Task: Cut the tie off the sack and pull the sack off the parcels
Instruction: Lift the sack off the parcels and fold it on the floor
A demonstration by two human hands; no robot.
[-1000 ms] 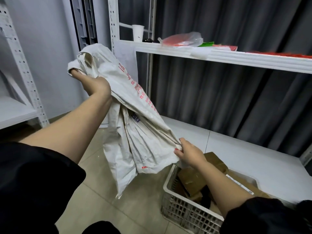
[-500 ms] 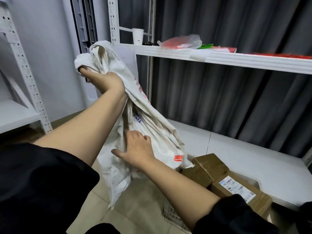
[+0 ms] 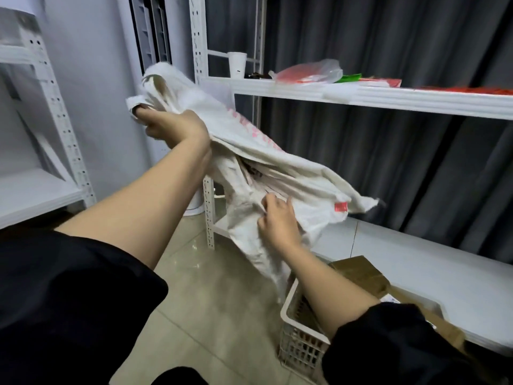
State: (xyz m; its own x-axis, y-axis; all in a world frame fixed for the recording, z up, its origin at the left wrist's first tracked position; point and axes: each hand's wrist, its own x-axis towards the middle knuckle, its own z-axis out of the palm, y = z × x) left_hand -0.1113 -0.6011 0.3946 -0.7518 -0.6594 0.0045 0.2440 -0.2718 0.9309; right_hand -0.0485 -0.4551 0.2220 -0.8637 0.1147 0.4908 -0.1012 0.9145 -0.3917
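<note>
The white woven sack (image 3: 280, 173) with red print hangs limp and folded in the air, clear of the parcels. My left hand (image 3: 177, 127) grips its upper end, raised at the left. My right hand (image 3: 277, 218) grasps a fold in the sack's middle, fingers curled into the cloth. Brown cardboard parcels (image 3: 358, 273) lie in a white plastic crate (image 3: 298, 332) on the floor at the lower right, partly hidden by my right arm. No tie or cutting tool is visible.
A white metal rack has an upper shelf (image 3: 388, 97) with a paper cup (image 3: 236, 64), a plastic bag (image 3: 311, 72) and red items, and a low shelf (image 3: 433, 262) behind the crate. Another rack (image 3: 41, 190) stands left. Dark curtains hang behind. Tiled floor (image 3: 211, 301) lies below.
My right hand let go of the sack's lower corner and took hold of its middle. The sack's lower end swung up and right, off the crate. My left hand stayed raised.
</note>
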